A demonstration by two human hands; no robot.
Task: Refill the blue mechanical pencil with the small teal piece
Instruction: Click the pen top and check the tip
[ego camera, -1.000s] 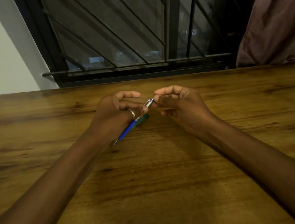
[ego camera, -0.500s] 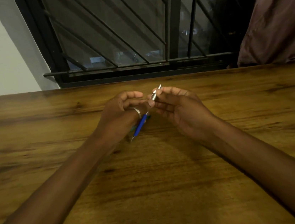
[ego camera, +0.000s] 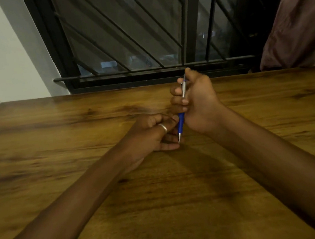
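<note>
Since the earlier frames the blue mechanical pencil with silver tip and clip point(ego camera: 181, 123) has been taken over by the right hand and swung nearly upright. Nearest, the left hand point(ego camera: 154, 134), with a silver ring point(ego camera: 163, 127) on one finger, is seen with its fingers curled; whether anything is held inside cannot be told. At its 3 o'clock the pencil is set with its tip toward 6 o'clock, against the left fingers, and its cap end toward 12 o'clock. It is gripped in the fist of the right hand point(ego camera: 198, 102). The small teal piece is not seen, so whether the refill has been loaded cannot be judged. Beyond, the brown wooden table point(ego camera: 74, 129) is backed by a black barred window point(ego camera: 132, 33).
</note>
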